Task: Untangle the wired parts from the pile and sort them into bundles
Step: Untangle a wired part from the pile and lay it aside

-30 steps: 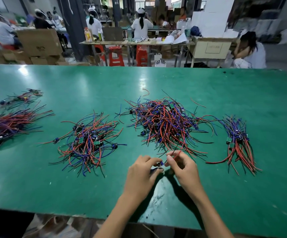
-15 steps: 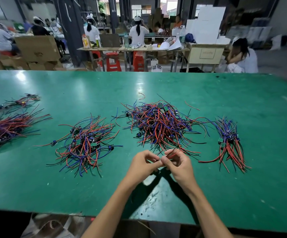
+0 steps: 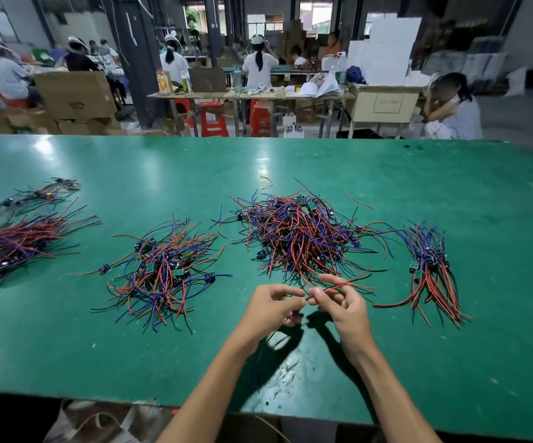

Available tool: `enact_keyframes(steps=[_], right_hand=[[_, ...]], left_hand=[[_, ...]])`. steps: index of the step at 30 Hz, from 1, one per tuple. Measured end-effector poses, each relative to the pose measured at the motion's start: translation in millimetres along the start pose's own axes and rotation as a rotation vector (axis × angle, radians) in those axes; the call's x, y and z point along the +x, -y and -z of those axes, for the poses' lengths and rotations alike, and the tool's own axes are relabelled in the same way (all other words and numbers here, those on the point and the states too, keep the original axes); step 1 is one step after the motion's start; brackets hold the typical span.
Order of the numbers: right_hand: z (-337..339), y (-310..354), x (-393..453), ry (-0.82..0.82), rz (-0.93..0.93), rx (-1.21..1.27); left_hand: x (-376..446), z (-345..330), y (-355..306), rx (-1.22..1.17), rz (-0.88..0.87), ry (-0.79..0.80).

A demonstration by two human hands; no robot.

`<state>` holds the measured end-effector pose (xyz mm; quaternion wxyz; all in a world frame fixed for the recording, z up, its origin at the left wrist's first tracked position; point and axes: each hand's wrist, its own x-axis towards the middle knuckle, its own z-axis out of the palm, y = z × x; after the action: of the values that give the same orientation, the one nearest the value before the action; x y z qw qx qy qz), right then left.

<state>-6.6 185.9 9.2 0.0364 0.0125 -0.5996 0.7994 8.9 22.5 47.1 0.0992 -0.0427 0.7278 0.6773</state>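
No label is reading clearly; the print on the cardboard box (image 3: 75,94) at upper left is blurring. On the green table (image 3: 450,193), the tangled pile (image 3: 297,235) is lying centre, bundles (image 3: 431,270) right. Just below the pile, my left hand (image 3: 270,310) and right hand (image 3: 343,306) are pinching one red wire (image 3: 343,284), fingers curling.

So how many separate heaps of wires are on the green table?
5: far left rear, left edge, left of centre, big middle pile, right bundle. More may lie beyond the left edge.
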Motion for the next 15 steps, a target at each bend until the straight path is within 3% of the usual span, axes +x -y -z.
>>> enact_keyframes(steps=[6, 10, 15], right_hand=[[-1.4, 1.2, -1.6, 0.017, 0.014, -0.055], [-1.0, 3.3, -3.0, 0.009, 0.042, -0.055], [-6.8, -5.9, -4.0, 0.084, 0.057, -0.27]], left_hand=[[0.7, 2.4, 5.7, 0.007, 0.073, 0.07], [0.5, -6.0, 10.9, -0.14, 0.071, 0.109], [1.0, -17.3, 19.7, -0.216, -0.006, -0.011]])
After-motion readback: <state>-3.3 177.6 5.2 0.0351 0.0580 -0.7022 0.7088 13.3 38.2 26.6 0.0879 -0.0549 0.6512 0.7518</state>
